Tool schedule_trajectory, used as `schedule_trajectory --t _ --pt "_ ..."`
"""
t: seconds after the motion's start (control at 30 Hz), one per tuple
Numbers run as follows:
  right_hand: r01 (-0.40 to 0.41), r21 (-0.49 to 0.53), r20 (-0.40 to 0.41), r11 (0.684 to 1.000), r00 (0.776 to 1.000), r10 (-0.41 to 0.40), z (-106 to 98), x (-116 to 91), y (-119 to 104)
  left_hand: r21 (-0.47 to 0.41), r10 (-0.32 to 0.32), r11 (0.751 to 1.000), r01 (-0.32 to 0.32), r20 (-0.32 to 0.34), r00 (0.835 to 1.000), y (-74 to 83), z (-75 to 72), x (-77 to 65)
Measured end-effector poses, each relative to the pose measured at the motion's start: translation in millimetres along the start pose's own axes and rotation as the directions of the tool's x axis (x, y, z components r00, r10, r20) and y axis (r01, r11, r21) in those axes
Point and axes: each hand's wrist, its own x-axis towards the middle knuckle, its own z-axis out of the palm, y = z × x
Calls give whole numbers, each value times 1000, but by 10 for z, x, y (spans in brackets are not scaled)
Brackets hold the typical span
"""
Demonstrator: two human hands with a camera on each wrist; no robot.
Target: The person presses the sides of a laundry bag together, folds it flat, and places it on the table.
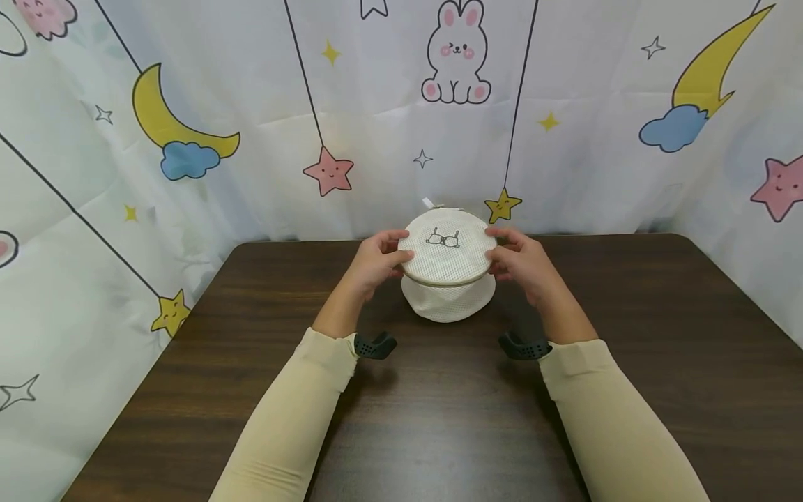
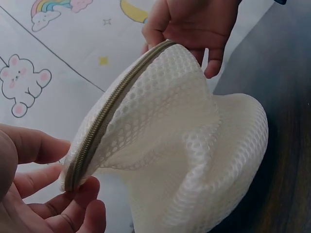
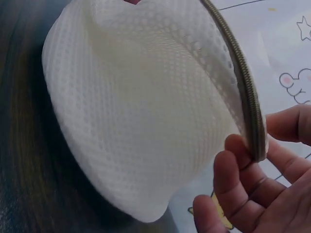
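Note:
A white round mesh laundry bag [image 1: 448, 301] stands on the table with its round lid [image 1: 447, 261] on top. A small drawing of a pair of glasses is on the lid, and a brownish zipper [image 2: 109, 109] runs along the rim. My left hand [image 1: 376, 259] pinches the rim at the left side, thumb above and fingers below. At the right side my right hand [image 1: 519, 259] pinches the same rim in a like way. The mesh wall sags in folds below the zipper in both wrist views. Whatever lies inside the bag is hidden.
The dark brown wooden table [image 1: 439, 418] reaches back to a white curtain [image 1: 376, 104] with cartoon prints. The curtain also hangs at the left and right. A small white tag [image 1: 429, 203] sticks up behind the lid. Dark bands sit at both wrists.

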Motion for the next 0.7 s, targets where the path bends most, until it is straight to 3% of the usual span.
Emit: schedule_trajectory --t 0.3,0.7 --pt "-72 -184 57 980 995 83 -13 54 129 112 -65 992 60 44 997 -86 8 20" --pt "-36 -349 119 936 989 82 -7 77 236 294 -126 951 97 79 989 -179 11 21"
